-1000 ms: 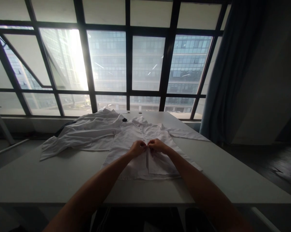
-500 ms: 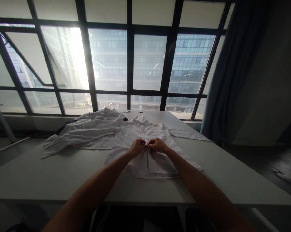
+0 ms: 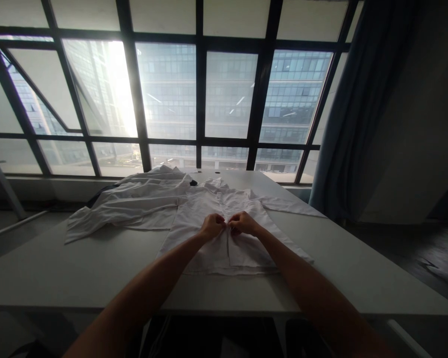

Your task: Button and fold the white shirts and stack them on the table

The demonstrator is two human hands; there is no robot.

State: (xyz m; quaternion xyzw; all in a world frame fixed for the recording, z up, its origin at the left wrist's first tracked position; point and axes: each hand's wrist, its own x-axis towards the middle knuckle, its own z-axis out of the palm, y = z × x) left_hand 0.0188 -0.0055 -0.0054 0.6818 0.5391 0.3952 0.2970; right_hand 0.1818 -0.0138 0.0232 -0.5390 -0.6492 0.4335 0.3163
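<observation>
Pinching white shirt (image 3: 246, 253), fingertips (image 3: 231, 223) shadowed, grip indistinct

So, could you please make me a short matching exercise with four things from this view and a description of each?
Things:
1. shirt
2. clothing heap
3. curtain
4. window frame

Descriptions:
A. blue, hanging at the picture's right
B. black, forming a grid
C. spread out, left hand and right hand at its front
D. crumpled, toward the table's far left

Pairs: 1-C, 2-D, 3-A, 4-B
</observation>
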